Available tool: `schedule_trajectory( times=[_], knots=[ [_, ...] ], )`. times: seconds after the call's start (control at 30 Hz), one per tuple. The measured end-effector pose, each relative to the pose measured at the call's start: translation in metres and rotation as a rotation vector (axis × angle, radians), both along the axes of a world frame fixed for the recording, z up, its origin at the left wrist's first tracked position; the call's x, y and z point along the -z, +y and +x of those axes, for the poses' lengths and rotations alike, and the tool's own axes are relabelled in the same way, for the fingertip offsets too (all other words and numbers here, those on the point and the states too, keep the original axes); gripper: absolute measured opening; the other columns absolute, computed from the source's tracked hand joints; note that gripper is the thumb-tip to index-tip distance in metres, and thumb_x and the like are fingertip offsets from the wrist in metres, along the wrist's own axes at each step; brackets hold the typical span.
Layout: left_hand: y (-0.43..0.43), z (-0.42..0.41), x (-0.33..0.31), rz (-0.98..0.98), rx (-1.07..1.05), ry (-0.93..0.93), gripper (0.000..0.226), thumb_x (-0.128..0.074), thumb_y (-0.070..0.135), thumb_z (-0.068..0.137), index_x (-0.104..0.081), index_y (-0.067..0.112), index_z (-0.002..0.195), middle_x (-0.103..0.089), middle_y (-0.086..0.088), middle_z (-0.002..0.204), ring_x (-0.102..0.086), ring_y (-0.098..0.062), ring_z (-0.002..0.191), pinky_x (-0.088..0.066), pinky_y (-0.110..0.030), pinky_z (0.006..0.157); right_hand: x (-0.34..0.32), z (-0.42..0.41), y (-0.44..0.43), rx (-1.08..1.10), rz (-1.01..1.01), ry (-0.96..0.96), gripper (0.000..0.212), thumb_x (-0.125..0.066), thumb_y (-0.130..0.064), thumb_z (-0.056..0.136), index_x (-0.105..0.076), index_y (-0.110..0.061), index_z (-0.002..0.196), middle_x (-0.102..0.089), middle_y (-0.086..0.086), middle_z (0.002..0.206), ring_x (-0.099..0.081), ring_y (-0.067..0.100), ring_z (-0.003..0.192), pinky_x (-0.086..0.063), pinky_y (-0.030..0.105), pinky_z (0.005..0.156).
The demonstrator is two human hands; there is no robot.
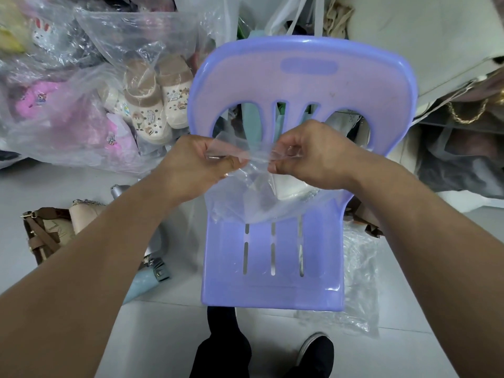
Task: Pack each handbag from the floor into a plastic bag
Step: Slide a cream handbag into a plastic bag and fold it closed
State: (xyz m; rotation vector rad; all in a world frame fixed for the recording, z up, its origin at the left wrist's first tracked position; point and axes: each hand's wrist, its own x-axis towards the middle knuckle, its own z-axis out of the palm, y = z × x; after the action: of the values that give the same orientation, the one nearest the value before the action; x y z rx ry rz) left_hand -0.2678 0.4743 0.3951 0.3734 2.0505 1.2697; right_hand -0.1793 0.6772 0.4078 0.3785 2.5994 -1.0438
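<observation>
Head view: the upper edge of a clear plastic bag (pixel 245 197) was held up over the seat of a purple plastic chair (pixel 272 293). The edge was pinched between thumb and curled fingers by the left hand (pixel 196 162) and likewise by the right hand (pixel 308 156), with the two hands close together and a short twisted stretch of film between them. The bag's lower part was draped on the rear of the seat, just in front of the slatted backrest. A white item (pixel 291 186) was seen through the film there; whether it was a handbag could not be told.

A beige handbag (pixel 54 227) with a brown strap was lying on the floor (pixel 163 323) left of the chair, well apart from both hands and partly hidden by the left forearm.

The front half of the seat was left bare. Loose clear plastic (pixel 360 274) was heaped against the chair's right edge. Bagged clogs (pixel 152 105) were piled up to the chair's left rear corner. Open tile was noted between the handbag and the seat's left edge.
</observation>
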Motion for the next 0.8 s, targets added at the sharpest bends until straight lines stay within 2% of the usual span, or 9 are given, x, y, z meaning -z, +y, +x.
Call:
schedule_trajectory(
  times=[0.07,0.13,0.2,0.27,0.37,0.5,0.6,0.7,0.8],
  knots=[
    [0.001,-0.001,-0.002,-0.004,0.011,-0.002,0.011,-0.077,0.026,0.084,-0.076,0.037,0.083,-0.076,0.021,0.086,-0.067,0.004,0.077,-0.056,-0.024,0.081,0.000,0.001,0.002,0.008,-0.038,-0.010,0.012,-0.081,-0.037,0.086,-0.074,-0.029,0.082,-0.069,-0.010,0.080,-0.060,0.004,0.072,-0.045,0.022,0.067],
    [0.001,-0.001,-0.002,0.002,0.033,0.000,0.011,-0.076,0.025,0.086,-0.077,0.036,0.088,-0.076,0.023,0.088,-0.067,0.007,0.079,-0.055,-0.016,0.073,0.002,0.002,0.003,0.008,-0.059,-0.018,0.012,-0.081,-0.035,0.087,-0.074,-0.026,0.081,-0.069,-0.008,0.077,-0.058,0.006,0.068,-0.044,0.020,0.064],
    [0.002,-0.001,-0.002,-0.014,0.072,0.021,0.010,-0.075,0.023,0.089,-0.078,0.030,0.095,-0.076,0.020,0.089,-0.067,0.009,0.080,-0.050,-0.009,0.070,0.003,0.004,0.004,0.002,-0.079,-0.029,0.018,-0.081,-0.033,0.088,-0.070,-0.027,0.075,-0.065,-0.015,0.063,-0.055,-0.001,0.058,-0.040,0.012,0.057],
    [0.002,-0.002,0.000,-0.049,0.107,0.050,0.009,-0.073,0.023,0.090,-0.079,0.030,0.094,-0.077,0.014,0.089,-0.067,0.006,0.081,-0.049,-0.012,0.074,0.005,0.005,0.004,0.004,-0.111,-0.047,0.025,-0.080,-0.029,0.089,-0.065,-0.027,0.070,-0.057,-0.025,0.050,-0.052,-0.006,0.049,-0.035,0.005,0.049],
    [0.003,-0.005,0.001,-0.101,0.118,0.045,0.007,-0.076,0.025,0.088,-0.079,0.031,0.088,-0.076,0.016,0.088,-0.065,0.006,0.078,-0.048,-0.019,0.079,0.006,0.006,0.004,0.011,-0.137,-0.053,0.022,-0.080,-0.027,0.089,-0.067,-0.025,0.071,-0.055,-0.026,0.047,-0.051,-0.008,0.045,-0.034,0.003,0.047],
    [0.004,-0.012,-0.010,-0.220,0.185,0.161,0.019,-0.079,0.033,0.083,-0.076,0.035,0.102,-0.070,0.031,0.096,-0.061,0.018,0.089,-0.044,-0.005,0.076,0.003,0.007,0.002,0.025,-0.171,-0.038,0.019,-0.083,-0.033,0.086,-0.078,-0.014,0.087,-0.071,-0.001,0.072,-0.052,-0.003,0.054,-0.038,0.006,0.052],
    [0.012,-0.013,-0.027,-0.296,0.339,0.425,0.038,-0.079,0.031,0.080,-0.068,0.037,0.116,-0.066,0.027,0.108,-0.060,0.007,0.103,-0.043,-0.008,0.086,0.004,0.005,-0.002,-0.002,-0.163,-0.047,0.027,-0.081,-0.037,0.086,-0.076,-0.010,0.091,-0.071,0.015,0.094,-0.055,0.008,0.069,-0.045,0.017,0.062],
    [0.028,-0.010,-0.036,-0.318,0.496,0.434,0.032,-0.078,0.034,0.081,-0.071,0.036,0.112,-0.070,0.020,0.105,-0.063,0.001,0.103,-0.049,-0.019,0.092,0.000,0.003,-0.004,-0.014,-0.165,-0.056,0.016,-0.080,-0.032,0.088,-0.075,-0.016,0.086,-0.066,0.004,0.076,-0.051,0.005,0.059,-0.041,0.013,0.054],
    [0.037,-0.010,-0.029,-0.379,0.577,0.408,0.014,-0.078,0.032,0.084,-0.076,0.033,0.099,-0.071,0.013,0.090,-0.064,0.000,0.087,-0.044,-0.004,0.067,-0.001,0.005,-0.001,-0.035,-0.169,-0.089,0.021,-0.082,-0.026,0.086,-0.069,-0.016,0.073,-0.044,-0.012,0.052,-0.040,0.004,0.043,-0.031,0.009,0.043]
  ],
)
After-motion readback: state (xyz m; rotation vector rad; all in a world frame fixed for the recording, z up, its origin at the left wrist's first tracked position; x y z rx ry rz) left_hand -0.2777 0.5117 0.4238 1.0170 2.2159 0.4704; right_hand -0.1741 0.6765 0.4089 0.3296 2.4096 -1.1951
